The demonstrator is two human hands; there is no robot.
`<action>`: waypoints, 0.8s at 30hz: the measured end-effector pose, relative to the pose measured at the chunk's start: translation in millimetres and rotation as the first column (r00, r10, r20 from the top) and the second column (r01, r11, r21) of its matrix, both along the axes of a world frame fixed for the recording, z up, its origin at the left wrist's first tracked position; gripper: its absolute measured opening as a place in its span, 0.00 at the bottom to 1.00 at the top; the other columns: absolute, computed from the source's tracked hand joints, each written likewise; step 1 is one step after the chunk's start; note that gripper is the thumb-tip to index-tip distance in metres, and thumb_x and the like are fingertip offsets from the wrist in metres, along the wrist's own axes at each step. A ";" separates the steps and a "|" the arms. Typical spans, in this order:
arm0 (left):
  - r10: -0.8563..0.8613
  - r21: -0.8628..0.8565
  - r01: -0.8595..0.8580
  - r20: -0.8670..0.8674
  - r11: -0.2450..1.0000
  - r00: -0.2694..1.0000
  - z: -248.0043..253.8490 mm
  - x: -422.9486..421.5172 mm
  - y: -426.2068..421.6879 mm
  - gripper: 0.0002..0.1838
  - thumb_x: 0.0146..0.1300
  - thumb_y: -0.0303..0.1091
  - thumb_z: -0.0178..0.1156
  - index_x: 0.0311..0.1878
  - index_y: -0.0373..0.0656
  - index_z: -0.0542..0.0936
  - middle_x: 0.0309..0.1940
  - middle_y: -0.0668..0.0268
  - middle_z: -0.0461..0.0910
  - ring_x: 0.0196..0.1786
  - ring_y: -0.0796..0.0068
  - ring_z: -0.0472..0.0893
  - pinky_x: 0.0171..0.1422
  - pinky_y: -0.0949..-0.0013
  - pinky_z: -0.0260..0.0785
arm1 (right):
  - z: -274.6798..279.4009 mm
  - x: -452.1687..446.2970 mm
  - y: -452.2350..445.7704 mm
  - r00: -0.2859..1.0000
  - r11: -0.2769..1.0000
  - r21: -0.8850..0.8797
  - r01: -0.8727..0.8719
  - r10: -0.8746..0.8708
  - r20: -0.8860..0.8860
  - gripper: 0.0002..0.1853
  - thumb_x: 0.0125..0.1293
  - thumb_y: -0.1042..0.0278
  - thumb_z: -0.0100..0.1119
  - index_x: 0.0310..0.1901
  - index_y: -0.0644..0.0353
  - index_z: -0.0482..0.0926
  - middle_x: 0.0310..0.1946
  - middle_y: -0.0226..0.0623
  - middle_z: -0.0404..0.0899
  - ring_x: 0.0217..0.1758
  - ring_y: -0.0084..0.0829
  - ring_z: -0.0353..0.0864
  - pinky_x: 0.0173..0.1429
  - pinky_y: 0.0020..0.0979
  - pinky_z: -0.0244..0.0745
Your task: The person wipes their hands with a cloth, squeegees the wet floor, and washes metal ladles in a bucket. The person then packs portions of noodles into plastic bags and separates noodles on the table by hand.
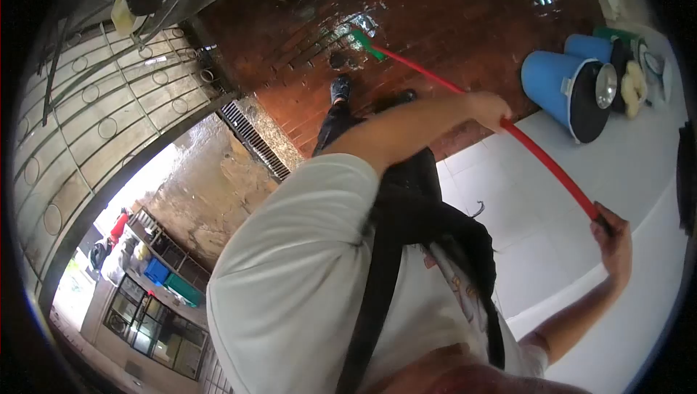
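A broom with a long red handle [555, 167] and a green head [367, 44] slants across the view. Its head rests on the wet reddish-brown tiled floor [465, 13], where light glares off the water. My left hand [490, 111] is closed around the handle partway along. Near the handle's dark upper end, my right hand [613, 241] is wrapped around it too. My left arm stretches across in front of my body. Close to the green head stands my dark shoe [339, 89]; the other shoe is partly hidden by my left arm.
Blue drums [549, 89] with dark lids stand by the white wall at right, a metal bowl [606, 86] on one. A metal grille [109, 103] runs along the left. A drain grate [254, 140] borders the floor; white tiles [501, 198] lie beside me.
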State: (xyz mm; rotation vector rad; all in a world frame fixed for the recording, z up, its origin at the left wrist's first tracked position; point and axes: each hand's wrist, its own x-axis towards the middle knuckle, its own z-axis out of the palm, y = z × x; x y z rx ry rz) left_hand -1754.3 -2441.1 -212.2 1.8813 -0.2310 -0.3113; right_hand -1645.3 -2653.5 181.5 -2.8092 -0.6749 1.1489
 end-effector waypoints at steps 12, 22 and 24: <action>0.391 0.443 -0.339 -0.028 0.830 0.920 -100.6 -135.3 134.3 0.14 0.58 0.47 0.66 0.39 0.48 0.86 0.40 0.57 0.85 0.50 0.49 0.82 0.56 0.49 0.74 | -148.7 -42.2 146.8 0.952 0.998 0.051 -0.032 0.046 -0.302 0.19 0.74 0.56 0.59 0.61 0.55 0.83 0.24 0.27 0.73 0.24 0.19 0.66 0.30 0.27 0.65; 0.572 0.594 -0.433 -0.056 0.678 0.818 -120.0 -222.9 175.2 0.16 0.52 0.49 0.70 0.35 0.45 0.85 0.41 0.55 0.84 0.53 0.50 0.81 0.58 0.49 0.73 | -270.5 -116.6 71.3 0.915 0.861 0.452 -0.232 0.350 -0.198 0.19 0.77 0.59 0.51 0.62 0.56 0.80 0.51 0.56 0.84 0.51 0.54 0.84 0.59 0.45 0.76; 0.575 0.442 -0.535 0.053 0.720 0.817 -47.2 -151.6 101.6 0.16 0.51 0.47 0.71 0.41 0.51 0.87 0.41 0.55 0.84 0.53 0.50 0.81 0.59 0.51 0.74 | -126.5 -77.1 70.4 0.957 0.972 0.205 0.117 -0.056 -0.284 0.17 0.75 0.69 0.55 0.61 0.63 0.81 0.36 0.39 0.86 0.35 0.29 0.79 0.43 0.29 0.75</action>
